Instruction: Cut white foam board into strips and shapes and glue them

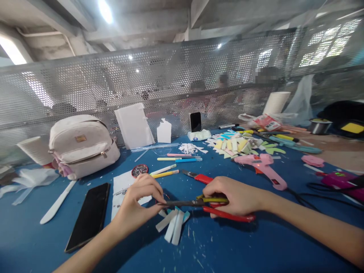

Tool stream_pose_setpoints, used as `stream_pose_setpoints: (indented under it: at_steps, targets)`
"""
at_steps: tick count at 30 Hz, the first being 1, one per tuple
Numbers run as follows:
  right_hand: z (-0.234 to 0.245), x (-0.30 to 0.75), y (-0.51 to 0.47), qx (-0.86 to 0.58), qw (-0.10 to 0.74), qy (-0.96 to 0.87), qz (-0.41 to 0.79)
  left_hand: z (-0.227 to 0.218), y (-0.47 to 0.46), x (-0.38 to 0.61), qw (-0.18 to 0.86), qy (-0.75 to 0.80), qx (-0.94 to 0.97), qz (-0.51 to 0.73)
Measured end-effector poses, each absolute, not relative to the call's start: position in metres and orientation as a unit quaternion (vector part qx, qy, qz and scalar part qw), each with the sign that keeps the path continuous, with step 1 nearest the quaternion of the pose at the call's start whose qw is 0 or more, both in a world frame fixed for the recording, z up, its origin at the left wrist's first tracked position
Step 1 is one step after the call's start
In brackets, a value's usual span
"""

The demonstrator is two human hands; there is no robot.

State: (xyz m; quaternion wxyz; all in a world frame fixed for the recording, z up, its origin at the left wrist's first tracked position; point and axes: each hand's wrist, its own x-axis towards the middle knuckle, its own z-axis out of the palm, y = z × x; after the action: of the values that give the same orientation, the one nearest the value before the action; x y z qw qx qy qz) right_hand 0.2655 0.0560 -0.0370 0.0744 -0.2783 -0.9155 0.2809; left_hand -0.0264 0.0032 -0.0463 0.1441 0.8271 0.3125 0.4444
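Observation:
My right hand [223,197] is wrapped round the handles of a pair of scissors [182,203], which show red and yellow parts. Their dark blades point left and look closed or nearly so. At the blade tips, the thumb and fingers of my left hand [142,197] are pinched together; whatever is between them is too small or hidden to name. Just below the blades lies a small pile of white and light-blue strips [174,225] on the blue table [227,248]. Behind my right hand rests a red utility knife [202,178] with its blade out.
A black phone [88,216] and white plastic knife [57,203] lie left, before a pale backpack [83,146]. A pink glue gun [264,167] with a cord lies right, near a heap of cut pieces [236,144]. Several markers [165,174] lie mid-table. A perforated metal screen [170,87] stands behind.

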Motion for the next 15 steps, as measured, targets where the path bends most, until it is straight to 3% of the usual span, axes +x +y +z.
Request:
stream_pose_setpoints:
  at_steps: [10, 12, 15]
  targets:
    - [-0.035, 0.281, 0.08, -0.292, 0.103, -0.885, 0.347, -0.019, -0.002, -0.058, 0.128, 0.324, 0.831, 0.433]
    - [-0.038, 0.282, 0.085, -0.311, 0.115, -0.879, 0.343, -0.016, -0.018, -0.066, 0.131, 0.298, 0.861, 0.39]
    - [-0.04, 0.28, 0.09, -0.354, 0.138, -0.869, 0.318, -0.03, -0.048, -0.081, 0.111, 0.239, 0.937, 0.229]
